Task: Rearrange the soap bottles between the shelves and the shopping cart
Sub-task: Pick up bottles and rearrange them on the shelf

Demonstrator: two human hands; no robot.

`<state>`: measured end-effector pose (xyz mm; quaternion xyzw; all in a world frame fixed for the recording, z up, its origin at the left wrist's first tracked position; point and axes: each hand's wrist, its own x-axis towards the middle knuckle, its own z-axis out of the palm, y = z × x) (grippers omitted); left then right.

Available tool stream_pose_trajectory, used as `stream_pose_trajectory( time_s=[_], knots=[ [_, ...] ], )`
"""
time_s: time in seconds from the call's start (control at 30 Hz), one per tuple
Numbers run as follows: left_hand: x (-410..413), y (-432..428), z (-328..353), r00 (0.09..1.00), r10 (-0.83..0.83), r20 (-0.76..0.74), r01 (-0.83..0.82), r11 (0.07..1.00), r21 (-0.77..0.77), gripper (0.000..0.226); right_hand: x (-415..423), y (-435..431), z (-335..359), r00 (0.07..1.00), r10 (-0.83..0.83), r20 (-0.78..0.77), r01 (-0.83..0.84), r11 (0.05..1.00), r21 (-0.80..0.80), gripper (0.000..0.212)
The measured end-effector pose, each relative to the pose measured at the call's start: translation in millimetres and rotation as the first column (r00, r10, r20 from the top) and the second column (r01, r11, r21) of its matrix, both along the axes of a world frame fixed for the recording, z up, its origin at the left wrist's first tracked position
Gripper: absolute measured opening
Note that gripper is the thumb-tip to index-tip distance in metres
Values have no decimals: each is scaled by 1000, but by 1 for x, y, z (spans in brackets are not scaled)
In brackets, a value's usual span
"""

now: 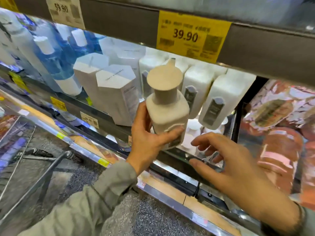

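Setting: a shop aisle with a speckled grey floor (153, 218) and lit shelves of toiletries.
Shopping cart (51, 169): sat at lower left; only its dark handle and wire side showed, blurred.
Left hand (146, 142): came out of a grey-green sleeve (95, 198), and its fingers (173, 132) were wrapped round the lower body of a beige soap bottle (167, 108).
Right hand (230, 169): hovered just right of the bottle without touching it, fingers spread, loosely bent and holding nothing, above the shelf edge (179, 160).
Soap bottle: was held nearly upright in the air in front of the shelf, its wide round cap on top, well apart from the cart.
Behind it: white bottles (214, 99) with dark labels stood in rows; pale hexagonal boxes (112, 92) stood to their left, and blue bottles (56, 57) farther left.
Rail above: carried a yellow price tag (192, 34) reading 39.90 and a white price tag (65, 11) reading 59.90.
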<state>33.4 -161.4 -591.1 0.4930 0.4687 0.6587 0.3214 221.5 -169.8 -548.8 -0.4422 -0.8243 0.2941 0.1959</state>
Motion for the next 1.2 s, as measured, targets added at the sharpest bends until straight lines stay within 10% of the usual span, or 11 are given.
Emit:
stream_pose_trajectory(
  time_s=[0.53,0.8,1.2],
  knots=[
    [-31,37,-21,970,-181,-161,144,965,-220,67,-13,22,-22,998,-59,-9,59,996,-73,27],
    [19,9,-41,896,305,-323,-381,902,-205,84,-15,15,-33,994,-100,-49,95,991,-94,22],
    [-4,49,-45,824,301,-481,-426,888,-173,63,-12,13,-38,992,-107,-62,97,984,-150,20]
  ],
)
